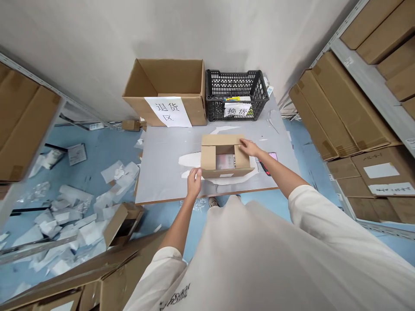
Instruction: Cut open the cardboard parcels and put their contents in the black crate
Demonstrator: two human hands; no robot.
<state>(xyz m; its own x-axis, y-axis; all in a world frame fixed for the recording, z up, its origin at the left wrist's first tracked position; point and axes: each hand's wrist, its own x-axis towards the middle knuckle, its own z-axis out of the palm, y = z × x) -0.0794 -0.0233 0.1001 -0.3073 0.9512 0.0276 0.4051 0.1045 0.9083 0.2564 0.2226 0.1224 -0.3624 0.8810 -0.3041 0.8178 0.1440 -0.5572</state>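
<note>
Left hand [194,183] sits at the near left corner of a small box [209,173], fingertips touching it; whether they pinch or only steady it, I cannot tell. The right hand [249,147] reaches over the far right end, fingers loosely curled on the right flap [242,159]; a firm grip cannot be made out.

The box rests on the table [165,168], just right of the frame's centre. Its long axis runs left to right across the frame, and its opening faces up. The left flap [208,158] and right flap lean inward, leaving a gap in the middle; the far flap [222,140] lies toward the top of the frame. The box is plain brown cardboard with a white label [226,175] on the near side. Through the gap shows a pale, pinkish pack [225,161] with dark print.

White paper [188,160] lies under and around it. Near the right forearm are a red and black cutter [265,169] and a phone [274,156], partly hidden. At upper centre, a big open carton [136,110] stands beside a black crate [214,111]. Paper scraps [68,216] litter the floor at lower left.
</note>
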